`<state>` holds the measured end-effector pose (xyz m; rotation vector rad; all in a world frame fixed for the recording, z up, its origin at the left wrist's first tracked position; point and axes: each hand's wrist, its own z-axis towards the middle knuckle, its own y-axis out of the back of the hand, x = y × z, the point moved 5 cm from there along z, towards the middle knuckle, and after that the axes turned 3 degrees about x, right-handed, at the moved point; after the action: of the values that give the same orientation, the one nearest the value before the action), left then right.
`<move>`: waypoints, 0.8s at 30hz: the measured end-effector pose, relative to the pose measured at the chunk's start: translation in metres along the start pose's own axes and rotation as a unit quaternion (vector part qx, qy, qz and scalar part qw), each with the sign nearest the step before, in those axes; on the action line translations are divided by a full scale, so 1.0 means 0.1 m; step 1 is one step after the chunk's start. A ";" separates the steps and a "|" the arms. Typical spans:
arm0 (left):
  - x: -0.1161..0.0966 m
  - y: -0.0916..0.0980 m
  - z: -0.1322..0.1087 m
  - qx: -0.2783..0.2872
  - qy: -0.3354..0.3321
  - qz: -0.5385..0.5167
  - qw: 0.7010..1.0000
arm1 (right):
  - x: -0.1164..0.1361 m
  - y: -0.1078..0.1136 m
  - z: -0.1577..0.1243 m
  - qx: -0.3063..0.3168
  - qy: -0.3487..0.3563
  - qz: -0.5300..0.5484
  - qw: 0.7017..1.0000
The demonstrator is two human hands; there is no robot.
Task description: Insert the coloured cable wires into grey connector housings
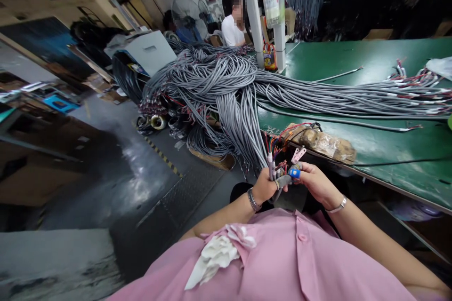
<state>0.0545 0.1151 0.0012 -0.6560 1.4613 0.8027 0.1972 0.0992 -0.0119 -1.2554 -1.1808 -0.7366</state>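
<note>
Just off the near edge of the bench [353, 54], left of the taped block [328, 145], my left hand [266, 186] closes around grey cable ends [270, 165] with coloured wires [271, 144] standing up; my right hand [314, 179] is drawn in beside it, gripping what, if anything, I cannot tell. Drag from the cable heap [215, 73], farther left, could pull those ends loose or snag the thin wires.

Grey cables [318, 96] lie across the green table [395, 59]
</note>
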 end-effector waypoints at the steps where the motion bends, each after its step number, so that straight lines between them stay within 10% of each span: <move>1: 0.00 0.00 0.00 0.008 0.004 0.004 1.000 | -0.01 0.00 0.00 -0.011 0.004 -0.002 1.000; 24: 0.00 0.04 0.13 -0.100 0.055 -0.200 0.973 | -0.18 0.22 0.26 -0.031 -0.034 0.248 0.968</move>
<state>0.0592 0.1277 0.0015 -1.1241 1.2940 0.6070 0.2061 0.1260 -0.0384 -1.5584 -0.8469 -0.3611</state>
